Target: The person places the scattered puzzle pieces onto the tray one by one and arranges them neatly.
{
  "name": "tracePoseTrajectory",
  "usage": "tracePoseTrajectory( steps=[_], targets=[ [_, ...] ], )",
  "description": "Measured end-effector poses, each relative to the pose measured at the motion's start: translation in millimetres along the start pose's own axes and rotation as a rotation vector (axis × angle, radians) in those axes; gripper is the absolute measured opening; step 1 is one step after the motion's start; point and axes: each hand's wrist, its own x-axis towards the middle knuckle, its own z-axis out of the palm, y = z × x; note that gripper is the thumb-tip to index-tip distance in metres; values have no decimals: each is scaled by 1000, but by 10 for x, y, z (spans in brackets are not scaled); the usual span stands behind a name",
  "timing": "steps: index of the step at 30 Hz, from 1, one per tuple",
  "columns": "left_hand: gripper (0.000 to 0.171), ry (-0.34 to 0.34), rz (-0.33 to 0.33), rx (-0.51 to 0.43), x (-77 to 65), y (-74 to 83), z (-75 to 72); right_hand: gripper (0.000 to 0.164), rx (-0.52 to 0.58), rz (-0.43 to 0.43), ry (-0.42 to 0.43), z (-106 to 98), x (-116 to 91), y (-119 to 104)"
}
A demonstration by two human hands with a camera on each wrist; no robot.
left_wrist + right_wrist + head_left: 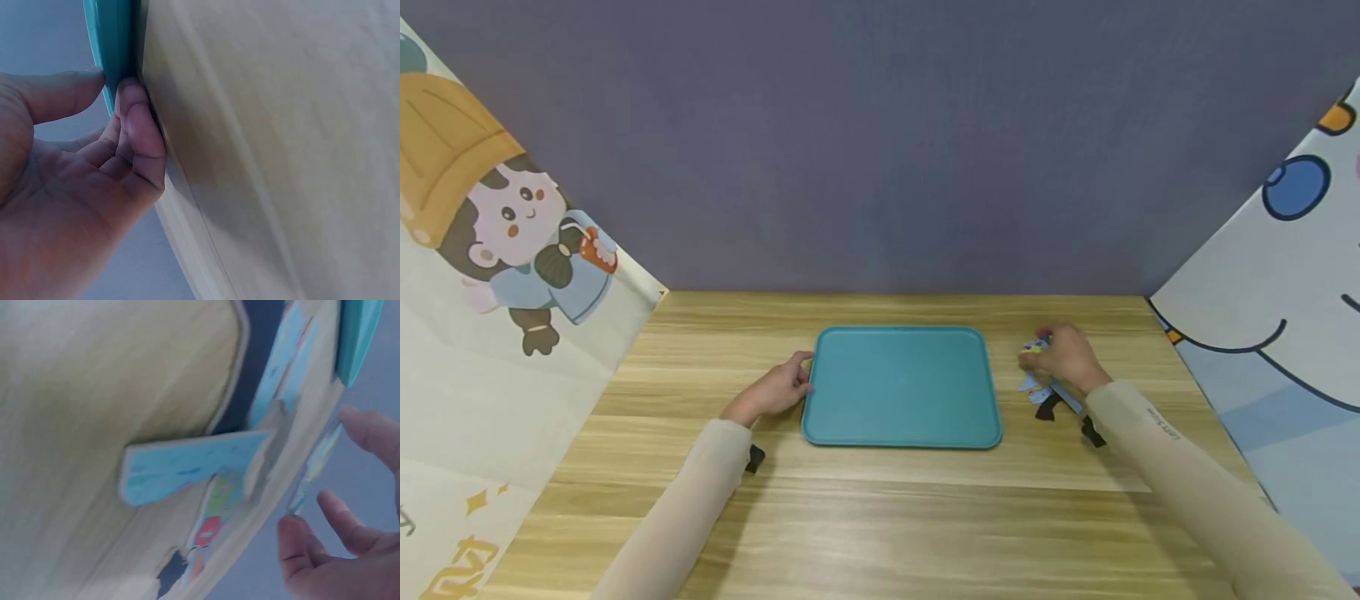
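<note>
At the left side of a teal tray, my left hand grips the edge. In the left wrist view the thumb lies against the tray's wall, with the other fingers curled in at the tabletop. My right hand, to the right of the tray, pinches a flat, thin, printed puzzle piece between thumb and fingertips. Beneath that hand lie several more puzzle pieces, partly hidden by it. One is a light blue strip; another is a dark curved piece.
Beside the left sleeve lies a small dark piece, partly covered. Another dark piece is close to the right cuff. The wooden table meets a grey-blue wall at the back and printed panels at both sides.
</note>
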Motion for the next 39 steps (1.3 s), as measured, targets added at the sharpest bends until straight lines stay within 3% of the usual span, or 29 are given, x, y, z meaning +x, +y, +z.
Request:
tracePoseTrajectory(
  steps=[5,12,21,31,39],
  targets=[
    [58,2,-15,6,-7,-2,-6,60,24,-63,75,2,-15,-146],
    [58,8,-11,21,-10,15,-6,48,65,-121,85,4,-66,-374],
    [58,10,-15,16,-18,11,3,38,59,-270,148,121,-54,-673],
    [58,19,-15,7,16,7,10,32,60,-392,129,312,46,-945],
    [58,26,-24,8,55,18,4,32,42,-432,39,481,163,-1177]
  ],
)
